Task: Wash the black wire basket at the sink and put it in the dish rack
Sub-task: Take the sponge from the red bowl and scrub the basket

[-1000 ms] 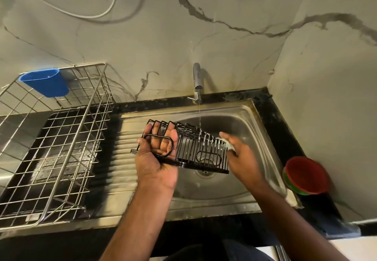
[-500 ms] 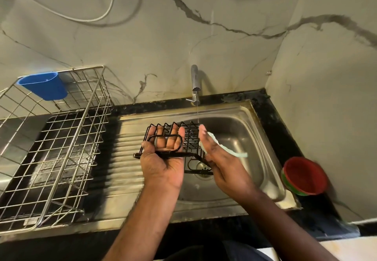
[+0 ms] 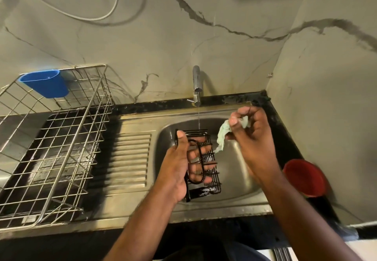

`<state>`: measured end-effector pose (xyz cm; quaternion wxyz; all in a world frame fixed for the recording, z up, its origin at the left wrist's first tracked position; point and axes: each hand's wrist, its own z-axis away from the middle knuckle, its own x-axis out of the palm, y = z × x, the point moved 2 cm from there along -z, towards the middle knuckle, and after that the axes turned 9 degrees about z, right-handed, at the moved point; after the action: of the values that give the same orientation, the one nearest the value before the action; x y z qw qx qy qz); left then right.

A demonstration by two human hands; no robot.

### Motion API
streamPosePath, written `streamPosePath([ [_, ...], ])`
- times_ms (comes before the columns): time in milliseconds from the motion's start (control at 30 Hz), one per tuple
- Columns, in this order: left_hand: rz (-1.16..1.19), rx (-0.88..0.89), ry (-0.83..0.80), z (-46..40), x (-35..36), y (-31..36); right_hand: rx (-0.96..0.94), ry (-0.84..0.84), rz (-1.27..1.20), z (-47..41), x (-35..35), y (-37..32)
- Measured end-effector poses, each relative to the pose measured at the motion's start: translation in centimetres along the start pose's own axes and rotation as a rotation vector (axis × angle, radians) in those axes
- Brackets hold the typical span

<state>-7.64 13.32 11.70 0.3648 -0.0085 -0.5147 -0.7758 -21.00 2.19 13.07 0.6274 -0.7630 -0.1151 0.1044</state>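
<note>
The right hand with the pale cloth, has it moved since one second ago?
Yes. The right hand has lifted the pale cloth off the black wire basket, moving right of the tap, toward the sink's back corner.

A blue plastic cup [image 3: 46, 83] is seen hung on a rim of wire mesh, well to the left of the tap [image 3: 196, 83]. A red bowl [image 3: 304, 177] is set on the black worktop [image 3: 285, 138] to the right of the tap and nearer the viewer, close against the side wall; a green edge appears to be nested under it. A pale cable [image 3: 91, 17] is looped across the marbled wall [image 3: 142, 42] above and left of the tap. A dark vein is traced across that wall above the tap, running on to the right.
</note>
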Motion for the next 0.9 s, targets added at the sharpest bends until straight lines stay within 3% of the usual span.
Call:
streamPosePath([
  [100,-0.124,0.064,-0.037,0.3,0.4,0.0,-0.031,-0.067,0.064,0.2,1.0,-0.1],
  [233,-0.173,0.189,-0.013,0.5,0.9,0.1,-0.482,-0.209,0.676,1.1,1.8,0.7],
  [367,-0.223,0.329,0.034,0.2,0.5,0.3,-0.631,-0.419,0.878,2.1,2.0,1.4],
  [567,-0.265,0.355,0.077,-0.4,0.4,0.1,-0.738,-0.267,0.848,1.9,1.1,1.1],
  [733,-0.181,0.377,0.166,-1.1,-1.1,1.0,-0.966,-0.501,0.88,3.6,0.7,1.3],
  [900,-0.306,0.457,0.118,-1.1,-1.0,1.7,-0.89,-0.441,0.894,1.7,1.1,1.8],
])
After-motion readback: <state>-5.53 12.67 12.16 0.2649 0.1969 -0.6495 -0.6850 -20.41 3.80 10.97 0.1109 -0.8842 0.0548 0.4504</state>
